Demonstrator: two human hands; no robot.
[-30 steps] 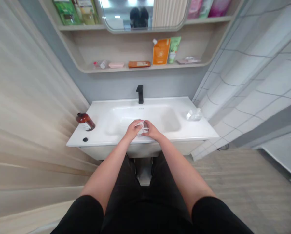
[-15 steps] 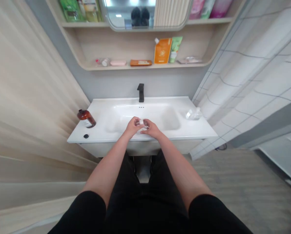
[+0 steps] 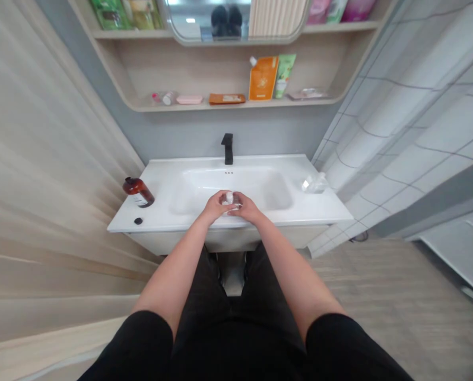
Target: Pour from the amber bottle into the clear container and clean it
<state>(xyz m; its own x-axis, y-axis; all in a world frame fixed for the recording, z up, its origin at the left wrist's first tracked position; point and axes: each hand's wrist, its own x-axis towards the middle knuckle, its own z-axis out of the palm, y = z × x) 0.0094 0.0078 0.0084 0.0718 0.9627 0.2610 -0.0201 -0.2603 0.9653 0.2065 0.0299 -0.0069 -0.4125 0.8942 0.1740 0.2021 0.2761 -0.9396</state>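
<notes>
A small clear bottle with a white top (image 3: 229, 198) is held between both hands over the front of the white sink basin (image 3: 276, 185). My left hand (image 3: 215, 206) curls around its left side, fingers closed on it. From the right, my right hand (image 3: 247, 207) wraps the other side, fingers bent against the bottle. Most of the bottle's body is hidden by the fingers. On the counter to the left stands a brown bottle (image 3: 138, 192) with a white label, its neck showing dark. A small black cap (image 3: 138, 220) lies in front of it.
A black faucet (image 3: 228, 148) rises behind the basin. At the counter's right end sits a clear bottle (image 3: 315, 183). Above, a wall shelf (image 3: 173, 108) carries an orange pouch (image 3: 263, 78), a green tube (image 3: 284, 76) and small packages. A curtain (image 3: 62, 159) hangs at left.
The white top of the small bottle shows a little more upright between my fingers. Both hands stay around it in nearly the same place, and the view has shifted slightly.
</notes>
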